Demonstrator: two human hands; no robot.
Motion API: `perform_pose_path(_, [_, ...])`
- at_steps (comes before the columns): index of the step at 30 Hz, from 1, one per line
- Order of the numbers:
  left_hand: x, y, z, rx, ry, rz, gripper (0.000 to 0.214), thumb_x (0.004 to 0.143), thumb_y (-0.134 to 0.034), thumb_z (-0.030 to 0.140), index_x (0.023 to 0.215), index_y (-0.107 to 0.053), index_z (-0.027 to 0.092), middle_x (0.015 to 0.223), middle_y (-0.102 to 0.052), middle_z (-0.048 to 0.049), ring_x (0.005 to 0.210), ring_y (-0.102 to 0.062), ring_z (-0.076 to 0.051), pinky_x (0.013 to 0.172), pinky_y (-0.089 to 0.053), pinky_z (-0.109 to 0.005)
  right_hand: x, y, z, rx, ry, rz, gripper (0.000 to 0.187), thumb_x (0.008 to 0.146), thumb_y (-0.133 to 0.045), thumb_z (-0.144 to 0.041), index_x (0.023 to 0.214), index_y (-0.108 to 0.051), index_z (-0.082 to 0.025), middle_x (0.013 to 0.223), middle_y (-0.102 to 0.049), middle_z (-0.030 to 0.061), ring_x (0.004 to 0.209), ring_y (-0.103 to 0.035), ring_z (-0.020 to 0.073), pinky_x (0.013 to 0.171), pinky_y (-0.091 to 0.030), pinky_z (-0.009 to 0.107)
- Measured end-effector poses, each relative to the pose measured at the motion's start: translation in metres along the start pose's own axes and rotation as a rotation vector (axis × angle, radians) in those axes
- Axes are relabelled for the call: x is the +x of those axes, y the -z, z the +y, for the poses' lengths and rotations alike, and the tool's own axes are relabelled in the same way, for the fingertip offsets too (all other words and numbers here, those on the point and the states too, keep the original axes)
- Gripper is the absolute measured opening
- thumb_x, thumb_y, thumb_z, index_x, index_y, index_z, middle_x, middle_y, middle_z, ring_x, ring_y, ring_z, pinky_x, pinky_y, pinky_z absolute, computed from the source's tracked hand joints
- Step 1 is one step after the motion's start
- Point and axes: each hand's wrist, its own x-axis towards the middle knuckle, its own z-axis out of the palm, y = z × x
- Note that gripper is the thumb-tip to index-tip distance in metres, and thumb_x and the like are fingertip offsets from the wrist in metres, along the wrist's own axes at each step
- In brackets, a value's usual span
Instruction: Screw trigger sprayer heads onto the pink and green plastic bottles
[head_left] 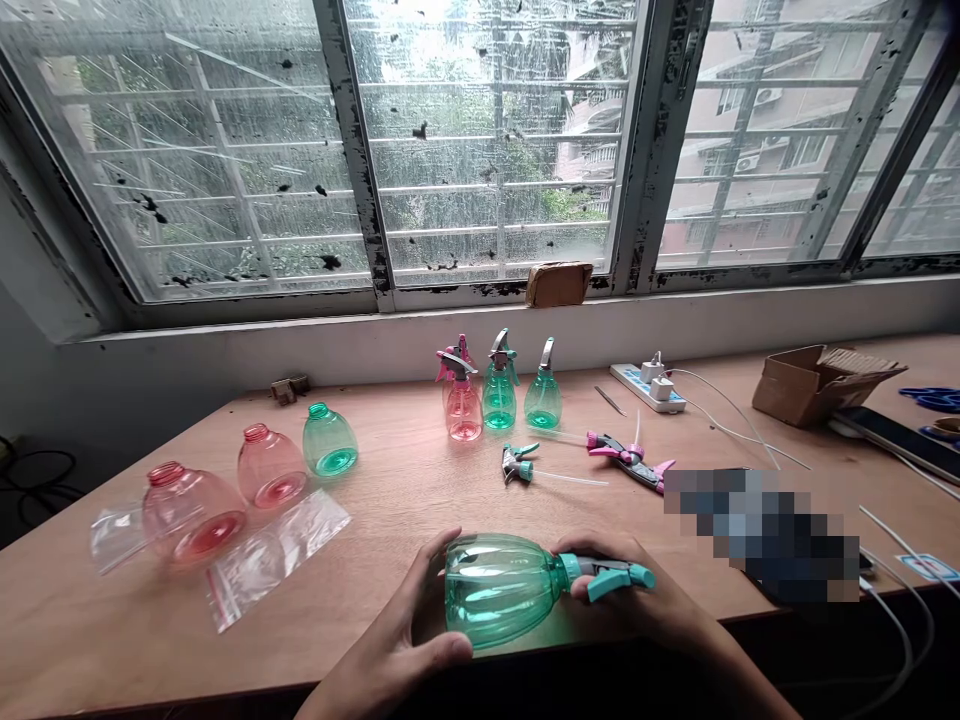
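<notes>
A clear green spray bottle (501, 590) lies sideways between my hands at the table's front edge, its base to the left. My left hand (420, 620) wraps round the base end, thumb below and fingers behind. My right hand (637, 585) grips the grey and teal spray head (611, 575) at the bottle's neck; some of its fingers are hidden. Just beyond lies a loose green spray head (517, 464) with its tube. Loose pink-and-grey spray heads (630, 460) lie to its right.
Headless pink bottles (270, 468) and a green bottle (330, 440) stand left, near plastic bags (277, 555). Several bottles with heads, pink (463, 405) and green (543, 400), stand at the back. A power strip (649, 388), cardboard box (814, 388) and cables are right.
</notes>
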Motion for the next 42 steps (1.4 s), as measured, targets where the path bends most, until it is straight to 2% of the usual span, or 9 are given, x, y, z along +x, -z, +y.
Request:
perform_pose_path(5, [0.003, 0.001, 0.004, 0.02, 0.016, 0.02, 0.086, 0.086, -0.068, 0.073, 0.155, -0.042, 0.031, 0.163, -0.045, -0.0112, 0.154, -0.032, -0.042, 0.126, -0.029, -0.056, 0.0, 0.0, 0.002, -0.02, -0.002, 0.002, 0.04, 0.088, -0.073, -0.052, 0.113, -0.077, -0.021, 0.099, -0.078, 0.006, 0.089, -0.069, 0.0256, 0.078, -0.053, 0.033])
perform_pose_path(9, [0.004, 0.001, 0.009, 0.006, 0.035, 0.015, 0.079, 0.085, -0.074, 0.067, 0.15, -0.049, 0.03, 0.155, -0.054, -0.0119, 0.152, -0.037, -0.041, 0.124, -0.032, -0.056, -0.002, 0.0, 0.0, -0.058, -0.004, -0.002, 0.041, 0.09, -0.07, -0.052, 0.115, -0.076, -0.021, 0.103, -0.079, 0.0078, 0.096, -0.071, 0.0292, 0.08, -0.055, 0.035])
perform_pose_path(14, [0.005, -0.002, 0.006, -0.117, 0.03, -0.028, 0.079, 0.084, -0.08, 0.059, 0.15, -0.047, 0.031, 0.155, -0.053, -0.0123, 0.149, -0.043, -0.039, 0.123, -0.032, -0.056, -0.003, 0.001, -0.005, -0.115, 0.042, -0.005, 0.044, 0.091, -0.068, -0.055, 0.116, -0.077, -0.02, 0.105, -0.08, 0.0091, 0.096, -0.073, 0.0305, 0.077, -0.057, 0.034])
perform_pose_path(24, [0.0, 0.002, -0.007, -0.063, 0.02, -0.056, 0.082, 0.083, -0.084, 0.054, 0.153, -0.044, 0.035, 0.16, -0.046, -0.0101, 0.15, -0.039, -0.039, 0.126, -0.027, -0.057, -0.006, 0.0, 0.001, -0.091, -0.014, -0.054, 0.047, 0.093, -0.062, -0.061, 0.104, -0.083, -0.02, 0.082, -0.079, 0.0076, 0.073, -0.071, 0.0255, 0.063, -0.054, 0.031])
perform_pose_path(28, [0.001, -0.003, -0.002, -0.059, -0.016, -0.064, 0.077, 0.086, -0.083, 0.051, 0.151, -0.045, 0.036, 0.158, -0.049, -0.0083, 0.149, -0.042, -0.037, 0.123, -0.034, -0.052, -0.004, 0.0, 0.003, -0.074, -0.035, 0.011, 0.047, 0.088, -0.069, -0.057, 0.115, -0.079, -0.02, 0.099, -0.08, 0.0095, 0.086, -0.072, 0.0282, 0.074, -0.056, 0.035])
perform_pose_path(31, [0.004, -0.005, 0.002, -0.033, -0.033, -0.041, 0.075, 0.088, -0.081, 0.052, 0.152, -0.046, 0.035, 0.158, -0.049, -0.0089, 0.148, -0.043, -0.036, 0.123, -0.036, -0.05, -0.002, -0.001, 0.007, 0.001, -0.061, 0.042, 0.052, 0.088, -0.069, -0.059, 0.119, -0.073, -0.018, 0.093, -0.079, 0.0088, 0.079, -0.071, 0.0257, 0.071, -0.057, 0.035])
perform_pose_path(33, [0.005, -0.005, 0.005, -0.004, -0.038, -0.022, 0.078, 0.087, -0.081, 0.053, 0.153, -0.046, 0.034, 0.16, -0.047, -0.0091, 0.149, -0.042, -0.036, 0.124, -0.034, -0.051, -0.001, -0.001, 0.009, 0.024, -0.057, 0.043, 0.052, 0.088, -0.068, -0.059, 0.119, -0.071, -0.017, 0.09, -0.078, 0.0078, 0.074, -0.07, 0.0239, 0.068, -0.056, 0.033])
perform_pose_path(37, [0.005, -0.002, 0.004, 0.04, -0.018, -0.011, 0.078, 0.085, -0.083, 0.052, 0.152, -0.046, 0.035, 0.16, -0.048, -0.0077, 0.15, -0.041, -0.037, 0.126, -0.031, -0.053, -0.001, 0.0, 0.007, -0.013, -0.008, 0.035, 0.044, 0.089, -0.071, -0.053, 0.115, -0.074, -0.018, 0.095, -0.079, 0.0077, 0.084, -0.071, 0.0249, 0.074, -0.055, 0.032])
perform_pose_path(42, [0.003, -0.002, -0.006, -0.089, -0.022, -0.051, 0.078, 0.085, -0.085, 0.05, 0.152, -0.046, 0.037, 0.163, -0.045, -0.0068, 0.151, -0.041, -0.036, 0.124, -0.036, -0.052, 0.0, 0.002, 0.006, -0.018, -0.016, -0.012, 0.037, 0.089, -0.072, -0.051, 0.106, -0.08, -0.02, 0.092, -0.08, 0.006, 0.083, -0.07, 0.0237, 0.075, -0.052, 0.03])
